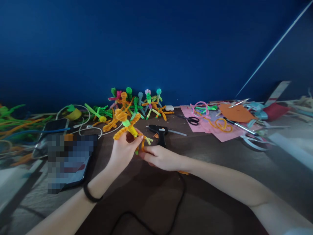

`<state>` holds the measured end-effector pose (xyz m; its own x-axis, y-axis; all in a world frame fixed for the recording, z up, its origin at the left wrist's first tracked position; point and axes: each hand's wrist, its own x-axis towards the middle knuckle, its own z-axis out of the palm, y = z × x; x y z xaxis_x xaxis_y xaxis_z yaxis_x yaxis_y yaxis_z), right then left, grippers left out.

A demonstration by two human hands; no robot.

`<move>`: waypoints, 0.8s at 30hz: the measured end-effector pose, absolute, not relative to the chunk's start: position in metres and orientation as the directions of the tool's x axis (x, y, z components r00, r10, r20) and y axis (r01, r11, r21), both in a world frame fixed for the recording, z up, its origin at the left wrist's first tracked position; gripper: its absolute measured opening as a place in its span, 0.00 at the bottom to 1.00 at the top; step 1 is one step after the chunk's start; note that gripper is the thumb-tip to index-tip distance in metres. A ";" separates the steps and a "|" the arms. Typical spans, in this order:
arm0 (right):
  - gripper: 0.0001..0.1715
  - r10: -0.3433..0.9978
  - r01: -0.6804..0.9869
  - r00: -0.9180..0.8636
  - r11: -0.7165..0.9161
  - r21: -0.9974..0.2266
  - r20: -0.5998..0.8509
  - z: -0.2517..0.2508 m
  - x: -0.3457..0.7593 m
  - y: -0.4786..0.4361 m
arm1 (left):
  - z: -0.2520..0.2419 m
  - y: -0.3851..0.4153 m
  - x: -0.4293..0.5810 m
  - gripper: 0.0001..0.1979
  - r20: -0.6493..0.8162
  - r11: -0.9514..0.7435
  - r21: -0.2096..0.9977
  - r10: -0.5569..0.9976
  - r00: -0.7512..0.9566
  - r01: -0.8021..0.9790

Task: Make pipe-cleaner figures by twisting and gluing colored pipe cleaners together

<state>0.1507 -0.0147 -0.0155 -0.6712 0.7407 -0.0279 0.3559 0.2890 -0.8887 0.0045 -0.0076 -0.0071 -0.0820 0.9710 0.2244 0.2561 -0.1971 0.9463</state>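
Note:
A pipe cleaner figure [132, 130] with an orange head, thick orange arms and a yellow and green body is held upright, slightly tilted, in my left hand [124, 148]. My left fingers pinch around its lower body, near its thin yellow-green legs. Close beside it, my right hand [164, 158] is closed on an orange pipe cleaner [142, 144] at the figure's leg; an orange end also shows below my right wrist. My fingers hide the exact grip points. A black glue gun [160, 132] lies just behind my right hand.
Several finished pipe cleaner figures [136, 105] stand along the blue wall. Black-handled scissors [193, 120], pink paper [207, 129] and craft scraps lie to the right. At left are a tablet [91, 160], a phone [62, 124], a white cable [89, 114] and loose pipe cleaners [22, 127]. A black cord [182, 191] crosses the front.

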 end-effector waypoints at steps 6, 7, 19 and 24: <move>0.18 0.781 0.378 -0.619 0.390 -0.840 0.084 -0.005 0.162 -0.005 | -0.006 -0.007 -0.001 0.05 0.255 -0.214 0.884 0.966 -0.044 0.415; 0.18 0.799 0.374 -0.592 0.393 -0.840 0.110 -0.004 0.164 -0.002 | -0.004 -0.007 -0.001 0.04 0.249 -0.210 0.893 0.967 -0.050 0.399; 0.14 0.842 0.226 -0.490 0.371 -0.901 0.224 0.003 0.177 0.012 | 0.007 -0.008 -0.006 0.04 0.186 -0.201 0.906 0.980 0.077 0.373; 0.14 0.812 0.093 -0.576 0.180 -0.979 0.095 0.001 0.174 0.010 | 0.008 -0.011 -0.005 0.03 0.254 -0.269 0.839 0.962 0.096 0.472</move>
<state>0.1742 0.0103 0.0012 -0.5761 0.8119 0.0945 0.0927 0.1798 -0.9793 -0.0045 -0.0105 0.0080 0.0963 0.9624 0.2540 0.4724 -0.2688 0.8394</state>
